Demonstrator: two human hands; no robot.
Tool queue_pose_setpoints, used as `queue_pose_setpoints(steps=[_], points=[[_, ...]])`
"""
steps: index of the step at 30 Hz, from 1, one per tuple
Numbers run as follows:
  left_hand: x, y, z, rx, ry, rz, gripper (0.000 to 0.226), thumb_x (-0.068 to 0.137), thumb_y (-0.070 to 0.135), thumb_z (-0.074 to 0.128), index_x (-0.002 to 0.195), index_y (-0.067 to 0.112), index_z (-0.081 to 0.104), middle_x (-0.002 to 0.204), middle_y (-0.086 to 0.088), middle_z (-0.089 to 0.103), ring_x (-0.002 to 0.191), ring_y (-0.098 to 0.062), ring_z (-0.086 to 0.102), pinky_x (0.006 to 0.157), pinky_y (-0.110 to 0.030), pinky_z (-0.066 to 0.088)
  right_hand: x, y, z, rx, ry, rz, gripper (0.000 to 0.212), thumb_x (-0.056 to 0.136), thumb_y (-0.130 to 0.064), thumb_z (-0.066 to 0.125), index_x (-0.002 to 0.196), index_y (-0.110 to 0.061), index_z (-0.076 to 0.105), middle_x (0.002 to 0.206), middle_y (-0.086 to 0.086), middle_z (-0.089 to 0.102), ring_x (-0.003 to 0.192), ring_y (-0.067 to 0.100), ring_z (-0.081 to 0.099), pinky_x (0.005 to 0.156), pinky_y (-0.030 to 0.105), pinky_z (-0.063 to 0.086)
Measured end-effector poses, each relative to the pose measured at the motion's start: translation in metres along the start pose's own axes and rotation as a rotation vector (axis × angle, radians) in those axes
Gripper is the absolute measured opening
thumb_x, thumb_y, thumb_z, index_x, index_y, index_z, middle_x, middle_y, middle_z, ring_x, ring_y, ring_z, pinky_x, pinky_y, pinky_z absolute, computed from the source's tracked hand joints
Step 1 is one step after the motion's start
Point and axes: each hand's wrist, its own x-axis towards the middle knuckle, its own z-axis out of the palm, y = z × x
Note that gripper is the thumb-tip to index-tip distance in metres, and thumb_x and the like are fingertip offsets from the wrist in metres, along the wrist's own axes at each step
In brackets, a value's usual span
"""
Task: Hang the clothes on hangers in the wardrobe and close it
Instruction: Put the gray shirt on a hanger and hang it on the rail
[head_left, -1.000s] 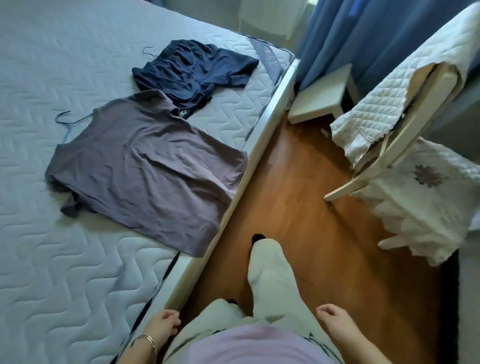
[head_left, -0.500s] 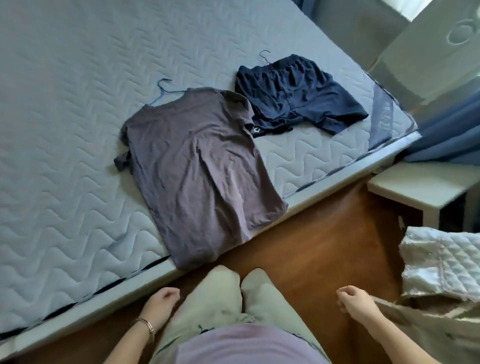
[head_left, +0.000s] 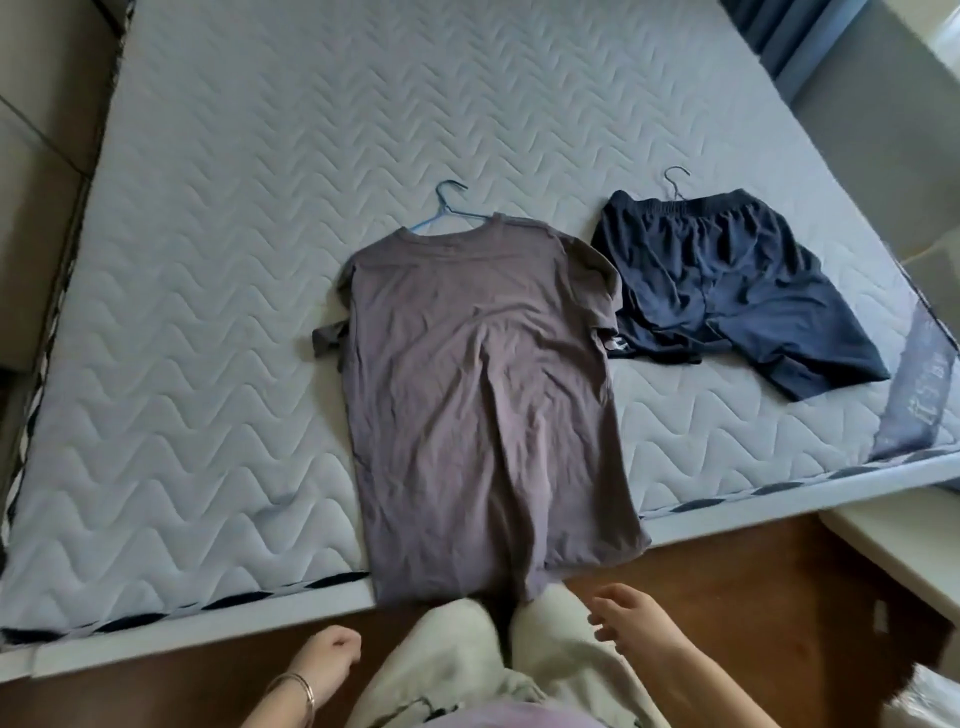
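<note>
A grey-brown T-shirt (head_left: 483, 395) lies flat on the mattress (head_left: 208, 322), its hem hanging over the near edge. A blue hanger (head_left: 447, 210) pokes out of its neck. To the right lies a pair of dark navy shorts (head_left: 727, 291) with a thin hanger hook (head_left: 674, 179) at the waistband. My left hand (head_left: 327, 662), with a bracelet on the wrist, hangs loosely curled and holds nothing. My right hand (head_left: 636, 626) is below the shirt's hem, fingers apart, holding nothing. No wardrobe is in view.
I stand on a wooden floor (head_left: 727, 597) against the bed's near edge, my light trousers (head_left: 467, 654) touching the frame. A white bedside table (head_left: 898, 545) stands at the right. Beige panels (head_left: 36, 104) border the bed at the left.
My view has swung to face the bed squarely, so the shirt now lies straight ahead. My right hand has opened and moved in toward the shirt's hem.
</note>
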Motion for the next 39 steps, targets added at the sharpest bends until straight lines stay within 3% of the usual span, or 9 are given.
queue_pose_setpoints(steps=[3,6,11,17,21,24,30,36,39], points=[[0.006,0.069,-0.006,0.006,-0.009,0.116,0.007,0.079,0.016,0.060,0.079,0.009,0.064,0.072,-0.007,0.059,0.072,-0.019,0.053,0.071,-0.034,0.046,0.020,-0.039,-0.021,-0.009,0.045,-0.004,0.011,0.090,-0.008,0.051,0.087,-0.008,0.062,0.068,0.004,0.059,0.056,0.014,0.053,0.040,0.011,0.038],[0.034,0.138,-0.014,-0.029,0.067,0.210,0.017,0.090,0.011,0.052,0.104,0.011,0.061,0.106,-0.011,0.064,0.099,-0.024,0.058,0.086,-0.029,0.043,0.050,-0.084,-0.046,-0.030,0.034,-0.007,0.013,0.092,-0.004,0.047,0.091,-0.003,0.060,0.072,0.009,0.055,0.058,0.016,0.049,0.044,0.015,0.039],[0.085,0.247,-0.019,-0.010,0.140,0.352,0.032,0.090,0.010,0.052,0.121,0.005,0.054,0.126,-0.015,0.057,0.119,-0.027,0.053,0.099,-0.029,0.037,0.114,-0.188,-0.077,-0.159,0.007,-0.058,0.013,0.090,-0.004,0.046,0.085,-0.008,0.057,0.079,0.011,0.056,0.061,0.016,0.049,0.047,0.012,0.039],[0.208,0.349,-0.019,0.551,0.357,0.546,0.052,0.092,0.035,0.044,0.140,0.018,0.035,0.155,-0.002,0.023,0.146,-0.024,0.007,0.117,-0.034,0.010,0.241,-0.329,-0.086,-0.325,0.097,-0.265,0.019,0.086,-0.014,0.054,0.098,-0.016,0.068,0.074,-0.003,0.062,0.065,0.014,0.054,0.054,0.021,0.040],[0.289,0.390,-0.012,0.688,0.441,0.590,0.059,0.093,0.047,0.023,0.147,0.022,0.018,0.159,0.000,0.006,0.147,-0.022,-0.001,0.118,-0.041,0.002,0.303,-0.423,-0.080,-0.406,0.164,-0.413,0.028,0.088,-0.018,0.051,0.113,-0.014,0.065,0.111,0.008,0.067,0.097,0.024,0.059,0.084,0.029,0.044],[0.328,0.399,-0.007,0.801,0.470,0.667,0.064,0.091,0.053,0.002,0.141,0.025,0.031,0.150,-0.003,0.035,0.140,-0.025,0.021,0.114,-0.044,0.012,0.346,-0.480,-0.071,-0.467,0.210,-0.502,0.031,0.090,-0.016,0.048,0.119,-0.012,0.060,0.123,0.007,0.062,0.114,0.025,0.054,0.090,0.026,0.040],[0.351,0.383,0.002,0.762,0.598,0.790,0.053,0.089,0.044,0.023,0.137,0.023,0.035,0.144,-0.002,0.034,0.134,-0.026,0.030,0.111,-0.042,0.011,0.428,-0.559,-0.047,-0.521,0.335,-0.727,0.040,0.090,-0.014,0.047,0.130,-0.015,0.048,0.138,0.006,0.045,0.125,0.026,0.043,0.102,0.038,0.036],[0.359,0.377,0.006,0.828,0.646,0.829,0.066,0.072,0.043,0.043,0.134,0.021,0.037,0.142,-0.003,0.033,0.137,-0.027,0.016,0.116,-0.040,-0.001,0.459,-0.584,-0.031,-0.518,0.342,-0.693,0.038,0.092,-0.032,0.047,0.128,-0.021,0.048,0.113,0.000,0.058,0.116,0.024,0.049,0.103,0.043,0.032],[0.358,0.376,0.008,0.845,0.670,0.843,0.066,0.072,0.043,0.043,0.134,0.021,0.036,0.143,-0.003,0.032,0.137,-0.028,0.018,0.116,-0.041,0.002,0.451,-0.581,-0.033,-0.483,0.265,-0.717,0.041,0.090,-0.046,0.048,0.119,-0.018,0.056,0.096,-0.001,0.056,0.101,0.024,0.055,0.091,0.042,0.043]])
